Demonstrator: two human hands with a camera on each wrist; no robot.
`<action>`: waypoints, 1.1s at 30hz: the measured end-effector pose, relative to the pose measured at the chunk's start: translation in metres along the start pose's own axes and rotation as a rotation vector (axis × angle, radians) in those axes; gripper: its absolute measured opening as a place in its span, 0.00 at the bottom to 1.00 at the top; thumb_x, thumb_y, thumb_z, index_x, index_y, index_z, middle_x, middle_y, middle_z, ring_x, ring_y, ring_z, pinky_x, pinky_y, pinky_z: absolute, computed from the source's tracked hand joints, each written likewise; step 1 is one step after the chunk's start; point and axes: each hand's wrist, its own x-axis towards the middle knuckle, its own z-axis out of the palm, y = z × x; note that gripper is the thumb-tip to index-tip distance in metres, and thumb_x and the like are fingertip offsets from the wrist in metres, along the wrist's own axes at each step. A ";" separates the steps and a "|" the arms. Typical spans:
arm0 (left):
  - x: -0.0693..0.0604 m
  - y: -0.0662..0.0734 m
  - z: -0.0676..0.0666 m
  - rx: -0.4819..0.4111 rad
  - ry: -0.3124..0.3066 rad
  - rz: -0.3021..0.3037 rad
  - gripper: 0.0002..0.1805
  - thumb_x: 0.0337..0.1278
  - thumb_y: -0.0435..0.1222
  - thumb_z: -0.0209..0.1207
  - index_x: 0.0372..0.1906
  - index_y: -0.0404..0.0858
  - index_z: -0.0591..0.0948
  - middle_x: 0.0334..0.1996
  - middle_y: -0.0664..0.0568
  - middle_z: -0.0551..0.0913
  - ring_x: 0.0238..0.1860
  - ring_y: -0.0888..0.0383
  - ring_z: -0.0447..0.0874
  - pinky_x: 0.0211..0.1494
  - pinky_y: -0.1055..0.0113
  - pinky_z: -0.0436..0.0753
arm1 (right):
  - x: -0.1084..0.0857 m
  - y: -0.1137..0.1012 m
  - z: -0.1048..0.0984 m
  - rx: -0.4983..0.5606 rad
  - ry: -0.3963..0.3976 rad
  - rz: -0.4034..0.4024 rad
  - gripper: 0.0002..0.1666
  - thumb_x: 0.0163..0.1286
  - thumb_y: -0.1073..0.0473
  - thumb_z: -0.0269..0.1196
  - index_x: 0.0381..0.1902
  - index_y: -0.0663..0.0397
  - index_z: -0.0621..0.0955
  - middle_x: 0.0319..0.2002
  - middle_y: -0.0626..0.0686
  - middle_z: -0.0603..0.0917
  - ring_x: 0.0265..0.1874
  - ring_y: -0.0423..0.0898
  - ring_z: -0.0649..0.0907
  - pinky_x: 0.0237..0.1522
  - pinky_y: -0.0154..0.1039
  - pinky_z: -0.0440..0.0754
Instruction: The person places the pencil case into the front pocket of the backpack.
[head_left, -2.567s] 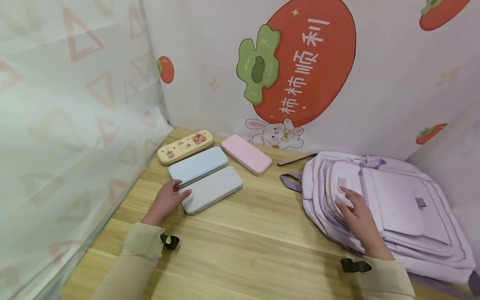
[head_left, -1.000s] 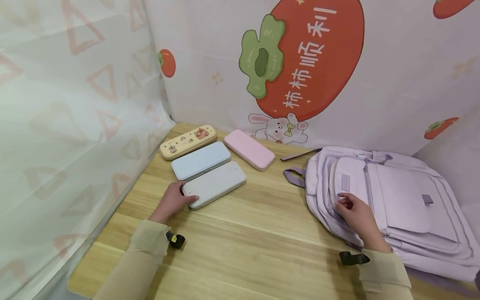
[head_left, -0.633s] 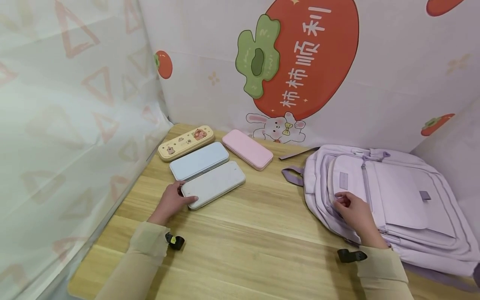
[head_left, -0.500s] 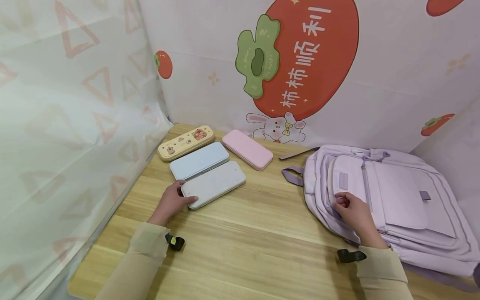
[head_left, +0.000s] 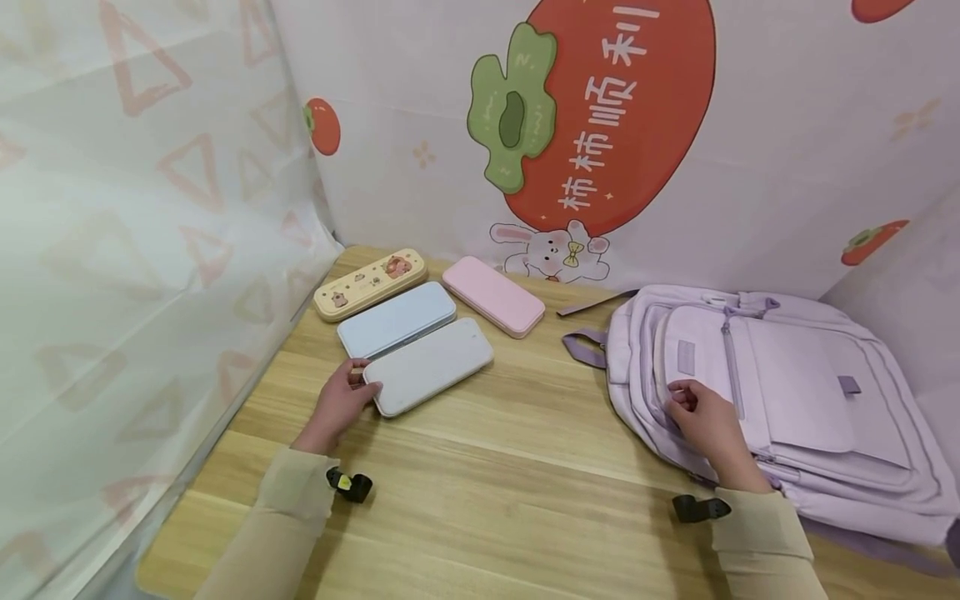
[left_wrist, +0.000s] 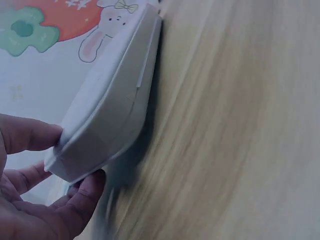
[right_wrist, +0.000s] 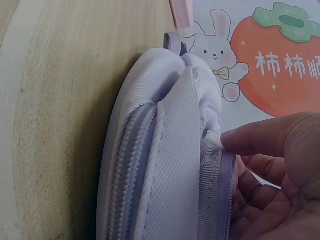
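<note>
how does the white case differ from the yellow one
The white case looks nearly plain on top; the yellow case has cartoon pictures. The white case looks wider, the yellow case slimmer. The left hand grips the white case at one end, while no hand touches the yellow case. Both are long and closed, with rounded corners.

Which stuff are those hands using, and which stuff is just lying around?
In use:
white case, pinched by the left hand
lilac backpack, pinched at an edge by the right hand

Seemingly just lying around:
blue case
pink case
yellow case
</note>
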 end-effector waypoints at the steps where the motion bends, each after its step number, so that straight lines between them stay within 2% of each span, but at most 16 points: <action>1: -0.001 0.000 0.000 -0.052 -0.004 -0.010 0.24 0.72 0.28 0.57 0.68 0.29 0.67 0.47 0.38 0.78 0.43 0.53 0.81 0.41 0.69 0.81 | 0.000 0.000 0.000 0.003 -0.001 0.003 0.16 0.73 0.63 0.62 0.52 0.70 0.80 0.36 0.57 0.85 0.34 0.50 0.81 0.37 0.46 0.76; 4: -0.001 0.000 0.001 -0.173 -0.015 -0.014 0.24 0.73 0.27 0.57 0.69 0.30 0.65 0.42 0.42 0.80 0.35 0.61 0.81 0.40 0.70 0.82 | -0.002 0.000 -0.001 0.015 -0.006 0.012 0.17 0.73 0.62 0.62 0.53 0.70 0.80 0.37 0.58 0.85 0.35 0.49 0.80 0.38 0.46 0.76; 9: -0.001 0.002 0.004 -0.261 -0.002 0.018 0.23 0.73 0.25 0.56 0.68 0.29 0.66 0.43 0.42 0.80 0.36 0.62 0.82 0.42 0.69 0.84 | -0.003 0.000 -0.004 0.037 -0.005 0.018 0.18 0.73 0.62 0.61 0.54 0.71 0.80 0.39 0.60 0.85 0.36 0.49 0.80 0.37 0.44 0.76; 14: -0.001 0.008 0.007 -0.314 0.015 0.039 0.22 0.72 0.24 0.56 0.65 0.28 0.67 0.41 0.45 0.80 0.35 0.63 0.82 0.42 0.70 0.85 | -0.006 -0.001 -0.007 0.062 0.041 0.017 0.17 0.76 0.62 0.58 0.55 0.70 0.80 0.40 0.60 0.84 0.34 0.46 0.78 0.35 0.38 0.74; 19: -0.001 0.009 0.009 -0.359 0.027 0.039 0.20 0.70 0.22 0.56 0.63 0.27 0.68 0.39 0.47 0.80 0.34 0.64 0.82 0.40 0.70 0.84 | -0.010 -0.003 -0.011 0.122 0.082 0.058 0.19 0.76 0.59 0.57 0.57 0.67 0.80 0.41 0.58 0.82 0.34 0.39 0.75 0.35 0.31 0.72; 26: -0.003 0.011 0.010 -0.373 0.017 0.048 0.19 0.71 0.23 0.56 0.63 0.28 0.68 0.40 0.48 0.80 0.35 0.64 0.83 0.42 0.69 0.85 | -0.013 -0.004 -0.018 0.267 0.074 0.120 0.21 0.77 0.62 0.56 0.60 0.71 0.77 0.41 0.55 0.78 0.34 0.37 0.73 0.31 0.28 0.74; 33: -0.003 0.010 0.013 -0.429 -0.012 0.044 0.19 0.72 0.22 0.55 0.63 0.27 0.66 0.36 0.51 0.81 0.33 0.63 0.84 0.41 0.69 0.84 | -0.009 -0.002 -0.028 0.261 0.075 0.114 0.20 0.77 0.63 0.58 0.60 0.72 0.78 0.39 0.54 0.80 0.31 0.32 0.75 0.28 0.28 0.75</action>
